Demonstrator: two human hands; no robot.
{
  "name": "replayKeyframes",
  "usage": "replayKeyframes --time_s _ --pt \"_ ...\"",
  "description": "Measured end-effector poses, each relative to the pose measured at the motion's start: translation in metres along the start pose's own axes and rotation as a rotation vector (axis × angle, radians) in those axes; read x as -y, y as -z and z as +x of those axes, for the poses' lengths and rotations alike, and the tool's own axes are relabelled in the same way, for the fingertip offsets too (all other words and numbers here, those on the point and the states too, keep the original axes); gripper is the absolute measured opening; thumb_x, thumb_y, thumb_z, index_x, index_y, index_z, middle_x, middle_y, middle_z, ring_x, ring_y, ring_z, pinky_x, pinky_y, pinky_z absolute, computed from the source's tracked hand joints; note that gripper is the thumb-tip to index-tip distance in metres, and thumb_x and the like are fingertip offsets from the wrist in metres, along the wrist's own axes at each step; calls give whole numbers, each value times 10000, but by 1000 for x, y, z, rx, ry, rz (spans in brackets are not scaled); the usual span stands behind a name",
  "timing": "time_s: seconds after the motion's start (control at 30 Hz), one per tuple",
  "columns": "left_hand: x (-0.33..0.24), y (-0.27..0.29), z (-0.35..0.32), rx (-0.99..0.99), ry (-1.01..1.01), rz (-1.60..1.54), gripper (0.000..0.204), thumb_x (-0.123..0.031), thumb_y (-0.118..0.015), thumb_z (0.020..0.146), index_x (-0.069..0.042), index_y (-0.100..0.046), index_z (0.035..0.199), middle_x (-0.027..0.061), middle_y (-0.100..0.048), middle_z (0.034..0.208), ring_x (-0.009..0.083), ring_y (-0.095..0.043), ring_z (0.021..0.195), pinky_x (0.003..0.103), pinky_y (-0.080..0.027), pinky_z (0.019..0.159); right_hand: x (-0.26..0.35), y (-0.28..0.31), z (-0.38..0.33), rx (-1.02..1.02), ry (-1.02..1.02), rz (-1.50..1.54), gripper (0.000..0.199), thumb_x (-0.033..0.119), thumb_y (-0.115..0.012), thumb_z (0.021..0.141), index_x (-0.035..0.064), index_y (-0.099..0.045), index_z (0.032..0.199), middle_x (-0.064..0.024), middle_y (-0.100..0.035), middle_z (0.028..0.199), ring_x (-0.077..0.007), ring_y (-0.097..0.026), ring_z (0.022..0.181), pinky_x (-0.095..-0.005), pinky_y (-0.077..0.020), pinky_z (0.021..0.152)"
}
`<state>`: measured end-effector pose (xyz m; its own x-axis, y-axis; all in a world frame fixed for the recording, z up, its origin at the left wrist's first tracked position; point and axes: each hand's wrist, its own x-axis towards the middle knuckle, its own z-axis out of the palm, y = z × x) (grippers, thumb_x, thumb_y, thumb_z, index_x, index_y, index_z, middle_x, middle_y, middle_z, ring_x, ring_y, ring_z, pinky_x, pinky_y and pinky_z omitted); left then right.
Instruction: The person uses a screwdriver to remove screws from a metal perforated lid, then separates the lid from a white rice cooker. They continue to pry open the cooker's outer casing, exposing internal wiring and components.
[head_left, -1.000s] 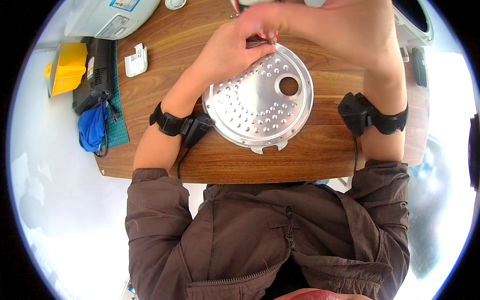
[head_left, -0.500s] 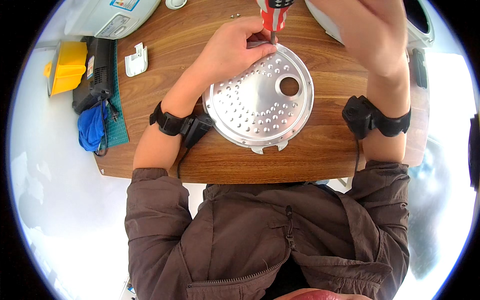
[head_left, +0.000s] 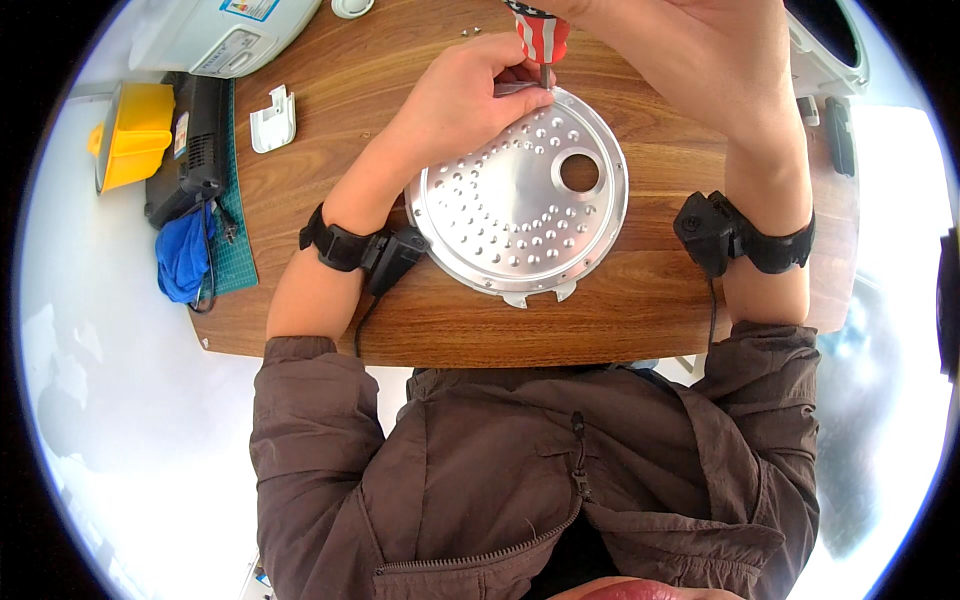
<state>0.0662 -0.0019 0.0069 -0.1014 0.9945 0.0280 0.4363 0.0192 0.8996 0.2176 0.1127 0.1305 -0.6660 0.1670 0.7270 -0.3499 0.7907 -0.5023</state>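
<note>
A round silvery metal plate (head_left: 515, 215), dimpled all over and with one large round hole, lies on the wooden table in front of me. My left hand (head_left: 475, 95) pinches its far rim, thumb on top and the other fingers partly hidden. Close by the thumb, a screwdriver (head_left: 543, 42) with a red, white and dark patterned handle stands upright, its shaft meeting the rim. At the upper edge of the head view my right hand (head_left: 665, 45) is closed on the top of that handle; its fingertips are mostly cut off.
A white plastic part (head_left: 273, 120) and tiny metal pieces (head_left: 470, 31) lie beyond my left hand. Leftward are a green cutting mat (head_left: 236, 265), a black device (head_left: 190, 140), a yellow container (head_left: 138, 137) and a blue cloth (head_left: 182, 255). White housings (head_left: 240, 40) stand at the far corners.
My right hand has swung left and turned about the screwdriver's top, its wrist shifting slightly left. The handle tilts a little differently. My left hand and the plate stay put.
</note>
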Motion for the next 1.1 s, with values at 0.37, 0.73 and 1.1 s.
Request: replayKeyframes --time_s 0.37,0.73,1.1 --pt "6 1 3 25 -19 80 134 -75 -735 938 -7 -658 1024 38 -713 1057 128 -663 958 297 -539 906 -35 2 -3 -44 -9 236 310 112 -604 1020 -60 -637 1276 -106 -702 946 -111 -617 764 -226 -494 678" --pt "8 0 2 16 -57 72 150 -85 -736 937 2 -681 1046 49 -718 1039 135 -669 950 302 -544 896 -39 -13 -7 -193 31 20 342 111 -864 821 12 -659 1076 -32 -645 899 -94 -598 779 -249 -516 681" --pt "7 -1 2 0 -33 14 225 -123 -761 911 9 -689 1078 74 -728 981 179 -700 930 326 -553 866 -1 -7 1 -64 12 97 263 -21 -744 839 6 -706 1098 -74 -712 1045 -100 -634 856 -250 -527 723"
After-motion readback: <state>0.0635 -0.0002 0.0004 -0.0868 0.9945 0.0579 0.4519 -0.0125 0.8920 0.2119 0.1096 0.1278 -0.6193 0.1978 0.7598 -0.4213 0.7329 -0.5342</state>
